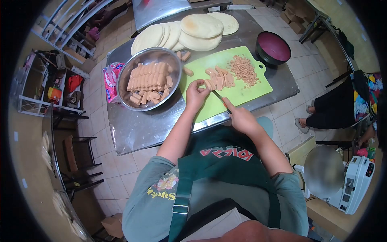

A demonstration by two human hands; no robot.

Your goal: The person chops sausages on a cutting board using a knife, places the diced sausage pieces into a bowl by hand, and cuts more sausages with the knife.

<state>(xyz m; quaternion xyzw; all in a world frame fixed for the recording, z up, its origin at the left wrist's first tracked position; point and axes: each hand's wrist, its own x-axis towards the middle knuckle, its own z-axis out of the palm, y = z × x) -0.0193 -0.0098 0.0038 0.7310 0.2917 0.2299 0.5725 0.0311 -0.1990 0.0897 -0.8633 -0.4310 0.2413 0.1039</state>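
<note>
On the green cutting board (203,107), my left hand (196,95) pinches a sausage (208,84) near the board's left side. My right hand (242,119) is wrapped round a knife (219,96), its blade tip at the sausage by my left fingertips. Sliced sausage pieces (221,78) lie just beyond the blade, and a pile of finely chopped bits (244,70) spreads to their right. Left of the board stands a steel bowl (176,66) with a stack of whole sausages (148,76). A few loose sausages (188,71) rest between bowl and board.
Flat round breads (201,26) overlap at the table's back. A dark bowl with a pink inside (274,46) stands at the back right of the metal table (133,135). Beside the steel bowl is a pink packet (111,80). Another person (334,105) stands at the right; a scale (356,185) is lower right.
</note>
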